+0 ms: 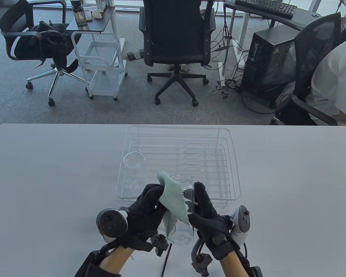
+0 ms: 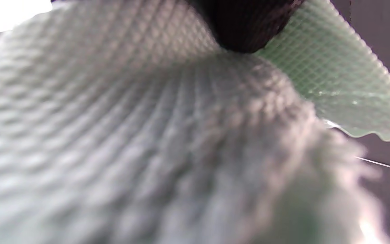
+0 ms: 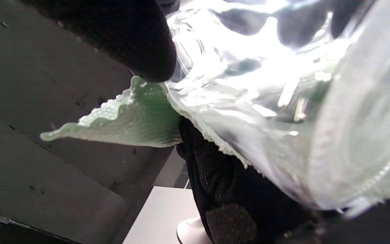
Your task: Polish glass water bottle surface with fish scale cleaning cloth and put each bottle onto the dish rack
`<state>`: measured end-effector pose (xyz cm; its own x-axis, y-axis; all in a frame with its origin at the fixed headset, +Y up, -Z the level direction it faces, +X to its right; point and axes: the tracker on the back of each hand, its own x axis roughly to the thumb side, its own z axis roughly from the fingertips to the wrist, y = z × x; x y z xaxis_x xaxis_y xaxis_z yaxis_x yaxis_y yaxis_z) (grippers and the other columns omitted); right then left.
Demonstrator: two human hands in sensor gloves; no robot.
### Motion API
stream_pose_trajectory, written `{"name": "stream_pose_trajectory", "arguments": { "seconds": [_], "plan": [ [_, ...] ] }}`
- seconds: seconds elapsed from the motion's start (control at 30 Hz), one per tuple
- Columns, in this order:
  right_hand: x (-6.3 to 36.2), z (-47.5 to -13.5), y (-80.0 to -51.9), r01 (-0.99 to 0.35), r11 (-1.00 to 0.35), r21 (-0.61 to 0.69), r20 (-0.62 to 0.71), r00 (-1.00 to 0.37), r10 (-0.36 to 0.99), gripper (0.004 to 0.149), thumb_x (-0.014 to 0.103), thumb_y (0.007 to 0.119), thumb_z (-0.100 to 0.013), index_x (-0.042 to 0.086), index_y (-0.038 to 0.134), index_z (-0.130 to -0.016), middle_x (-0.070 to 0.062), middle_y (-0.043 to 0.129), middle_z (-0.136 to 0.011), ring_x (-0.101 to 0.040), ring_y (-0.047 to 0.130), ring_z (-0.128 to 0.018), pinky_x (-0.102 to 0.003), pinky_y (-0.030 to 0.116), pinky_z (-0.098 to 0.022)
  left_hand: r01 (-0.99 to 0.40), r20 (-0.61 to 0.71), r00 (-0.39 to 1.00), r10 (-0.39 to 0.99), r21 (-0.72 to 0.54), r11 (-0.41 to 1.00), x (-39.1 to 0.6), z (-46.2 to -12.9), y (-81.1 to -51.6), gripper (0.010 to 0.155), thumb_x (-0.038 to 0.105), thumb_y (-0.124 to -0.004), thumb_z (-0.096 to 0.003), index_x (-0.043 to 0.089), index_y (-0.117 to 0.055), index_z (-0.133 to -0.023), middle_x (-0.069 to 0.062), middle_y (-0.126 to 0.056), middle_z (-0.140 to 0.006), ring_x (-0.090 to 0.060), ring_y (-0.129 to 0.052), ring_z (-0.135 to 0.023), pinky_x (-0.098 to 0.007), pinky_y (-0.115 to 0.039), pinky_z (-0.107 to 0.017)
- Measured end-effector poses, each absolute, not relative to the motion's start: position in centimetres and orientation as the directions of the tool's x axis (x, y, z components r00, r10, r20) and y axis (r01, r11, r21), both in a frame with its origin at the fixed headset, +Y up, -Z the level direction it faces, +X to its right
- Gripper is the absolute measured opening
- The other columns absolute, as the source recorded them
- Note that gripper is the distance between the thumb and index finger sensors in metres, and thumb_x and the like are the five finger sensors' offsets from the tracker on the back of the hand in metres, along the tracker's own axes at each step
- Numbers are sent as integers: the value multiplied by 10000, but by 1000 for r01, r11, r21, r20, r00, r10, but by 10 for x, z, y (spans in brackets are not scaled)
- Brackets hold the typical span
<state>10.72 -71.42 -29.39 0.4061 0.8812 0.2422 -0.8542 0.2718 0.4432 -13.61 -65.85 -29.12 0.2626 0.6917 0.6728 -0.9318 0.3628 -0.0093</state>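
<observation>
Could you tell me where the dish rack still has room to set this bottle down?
The dish rack is bare across its middle and right side, between the far rim and the near rim. Its left end holds one glass bottle. The near edge is crowded: the left hand with the cleaning cloth and the right hand hold the glass bottle there.

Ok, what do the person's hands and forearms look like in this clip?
Both hands, left and right, wear black knit gloves. A grey, rounded, controller-like tracker is strapped to the back of each: the left tracker has a dark face with small buttons, the right tracker is lighter with a dark ring. Black clip-on modules and thin black cables sit at the wrists. Forearms are bare, with dark cuffs at the view's bottom edge.
</observation>
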Motion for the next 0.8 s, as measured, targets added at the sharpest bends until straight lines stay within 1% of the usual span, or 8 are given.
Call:
{"name": "stream_pose_trajectory", "arguments": {
  "seconds": [0.2,0.33,0.47,0.53,0.6,0.7,0.73,0.8],
  "plan": [
    [117,-295,-706,-866,369,336,314,473,823,883,415,844,-510,181,258,-1128,-114,332,-1153,-529,545,-858,-681,598,-550,-901,715,279,641,-37,433,-120,-278,-661,418,377,-759,-582,316,-652,-981,-86,-763,-938,-269,-930,-660,-470,-805,-521],
    [131,-296,-700,-879,370,299,342,461,819,883,439,840,-509,112,299,-1125,-223,367,-1128,-509,553,-867,-667,597,-557,-875,734,292,613,-54,481,-104,-267,-666,419,373,-762,-583,314,-646,-982,-98,-742,-947,-273,-926,-668,-470,-804,-523],
    [134,-298,-696,-869,315,381,295,437,850,922,517,816,-519,32,306,-1115,-290,440,-1104,-505,561,-858,-613,601,-567,-880,749,274,604,-58,471,-99,-262,-662,418,371,-766,-579,302,-654,-976,-112,-739,-922,-272,-922,-660,-476,-800,-523],
    [133,-298,-695,-862,303,405,269,430,862,935,522,813,-523,44,279,-1123,-287,446,-1108,-511,542,-860,-613,578,-570,-877,755,282,592,-47,479,-99,-261,-662,417,369,-772,-574,309,-659,-971,-115,-735,-924,-276,-920,-667,-480,-798,-526],
    [129,-296,-696,-869,236,434,247,367,897,965,532,802,-531,86,194,-1134,-281,398,-1125,-511,499,-883,-639,560,-565,-877,749,294,594,-37,480,-101,-263,-662,414,368,-773,-574,309,-663,-969,-117,-734,-925,-278,-918,-670,-480,-797,-529],
    [122,-295,-701,-842,228,490,196,361,912,956,530,769,-557,212,80,-1139,-266,322,-1152,-670,427,-949,-800,523,-535,-889,732,284,620,-41,456,-108,-268,-663,413,366,-772,-575,311,-662,-968,-110,-740,-928,-282,-919,-668,-483,-796,-530],
    [120,-295,-702,-817,249,520,162,381,910,945,509,767,-567,242,59,-1133,-266,290,-1156,-695,433,-947,-816,521,-526,-893,729,284,623,-37,449,-110,-270,-663,413,366,-773,-575,311,-662,-969,-108,-743,-928,-282,-919,-669,-483,-795,-531],
    [116,-295,-704,-777,275,567,114,404,908,938,468,780,-572,261,46,-1118,-269,253,-1153,-637,580,-920,-780,586,-525,-903,720,282,635,-23,428,-116,-273,-661,413,368,-772,-576,314,-662,-969,-106,-739,-931,-282,-919,-668,-483,-794,-532]
  ]
}}
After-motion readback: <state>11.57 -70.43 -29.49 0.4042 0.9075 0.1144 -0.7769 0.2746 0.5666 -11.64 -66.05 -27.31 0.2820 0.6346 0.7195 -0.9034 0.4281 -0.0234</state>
